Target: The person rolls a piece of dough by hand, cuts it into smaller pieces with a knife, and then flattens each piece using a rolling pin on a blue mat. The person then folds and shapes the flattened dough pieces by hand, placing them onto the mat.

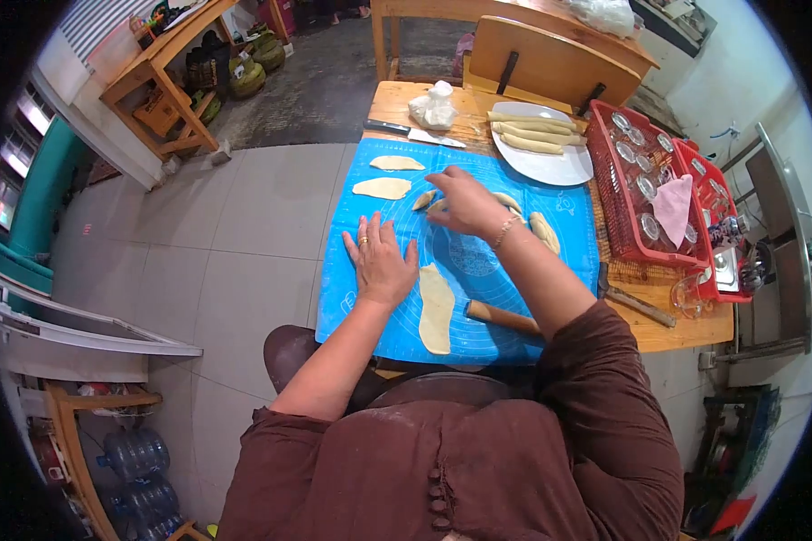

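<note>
My left hand (pixel 380 260) lies flat, fingers spread, on the blue silicone mat (pixel 352 298), just left of a long rolled-out dough strip (pixel 436 307). My right hand (pixel 461 200) reaches further up the mat, its fingers pressed on a small dough piece (pixel 424 199). Another dough roll (pixel 544 232) lies to the right of that wrist. A wooden rolling pin (pixel 501 316) rests on the mat beside my right forearm. Two flat dough ovals (pixel 382 187) (pixel 396 163) lie at the mat's far left.
A white plate (pixel 550 169) with rolled dough sticks sits at the back right. A knife (pixel 413 133) and a plastic bag (pixel 434 107) lie beyond the mat. Red baskets (pixel 615 216) with glasses stand on the right. Tiled floor lies on the left.
</note>
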Tool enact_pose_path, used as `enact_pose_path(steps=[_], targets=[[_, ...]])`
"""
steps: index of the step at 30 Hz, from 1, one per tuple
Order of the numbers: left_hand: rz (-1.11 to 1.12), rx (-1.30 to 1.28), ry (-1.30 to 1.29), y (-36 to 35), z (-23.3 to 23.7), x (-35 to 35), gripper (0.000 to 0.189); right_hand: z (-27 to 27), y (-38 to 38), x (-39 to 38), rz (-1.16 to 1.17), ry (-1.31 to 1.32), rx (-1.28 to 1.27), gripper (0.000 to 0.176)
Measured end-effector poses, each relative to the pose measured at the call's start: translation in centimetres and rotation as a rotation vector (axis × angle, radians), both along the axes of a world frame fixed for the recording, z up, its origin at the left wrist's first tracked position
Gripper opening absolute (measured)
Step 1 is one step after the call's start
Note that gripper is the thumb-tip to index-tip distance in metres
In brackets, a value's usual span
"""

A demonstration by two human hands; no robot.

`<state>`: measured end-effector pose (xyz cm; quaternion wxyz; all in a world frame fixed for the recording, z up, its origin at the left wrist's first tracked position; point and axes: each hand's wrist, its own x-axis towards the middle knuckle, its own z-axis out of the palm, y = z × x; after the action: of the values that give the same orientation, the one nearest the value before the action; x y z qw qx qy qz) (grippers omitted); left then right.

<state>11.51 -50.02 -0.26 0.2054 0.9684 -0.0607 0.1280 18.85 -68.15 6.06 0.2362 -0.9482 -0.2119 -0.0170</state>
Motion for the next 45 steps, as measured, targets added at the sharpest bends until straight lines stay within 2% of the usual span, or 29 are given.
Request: enact_pose_path(steps=[3, 9, 12, 18, 21, 28, 30, 33, 37, 39, 41, 42, 45], targets=[[0.003, -0.02, 0.0, 0.1, 0.1, 0.1, 0.056, -0.7, 1.7, 1.4, -0.072, 0.146, -0.125, 0.058], [0.0, -0.014, -0.004, 0.0, 0.0, 0.1, 0.055, -1.7, 1.3, 1.2, -0.005, 0.091, -0.144, 0.047], [0.004, -0.023, -0.007, -0.1, 0.0, 0.1, 0.055, -2.1, 1.3, 0.9, -0.073, 0.147, -0.064, 0.042], [0.009, -0.01, -0.008, -0.1, 0.0, 0.1, 0.056, -2.0, 1.7, 1.4, -0.089, 0.224, -0.071, 0.033], [0.007, -0.008, -0.007, -0.1, 0.0, 0.1, 0.056, -1.9, 1.4, 1.0, -0.111, 0.176, -0.03, 0.027], [-0.002, -0.008, -0.012, -0.1, 0.0, 0.1, 0.056, 0.3, -2.9, 0.4, -0.238, 0.223, -0.007, 0.034], [0.002, -0.021, -0.015, -0.1, 0.1, 0.1, 0.055, 1.3, -4.7, -0.6, -0.298, 0.216, -0.204, 0.037], [0.0, -0.028, -0.004, -0.2, 0.1, 0.1, 0.055, 3.4, -5.1, -3.3, -0.356, 0.185, -0.34, 0.036], [0.004, -0.038, -0.008, -0.2, 0.2, 0.1, 0.053, 3.5, -4.3, -5.3, -0.371, 0.048, -0.373, 0.034], [0.009, -0.045, -0.016, -0.2, -0.2, 0.3, 0.052, 2.2, -3.6, -5.7, -0.118, -0.013, -0.151, 0.032], [0.042, -0.15, -0.154, 0.0, -1.1, 0.6, 0.045, 1.3, -1.6, -6.4, 0.085, 0.094, -0.052, 0.032], [0.041, -0.149, -0.158, 0.1, -1.1, 0.7, 0.045, 0.5, -0.7, -6.8, 0.151, 0.111, 0.009, 0.032], [0.042, -0.272, -0.224, 0.5, -1.0, 0.9, 0.039, -0.6, 1.3, -7.6, 0.17, 0.159, -0.027, 0.03]])
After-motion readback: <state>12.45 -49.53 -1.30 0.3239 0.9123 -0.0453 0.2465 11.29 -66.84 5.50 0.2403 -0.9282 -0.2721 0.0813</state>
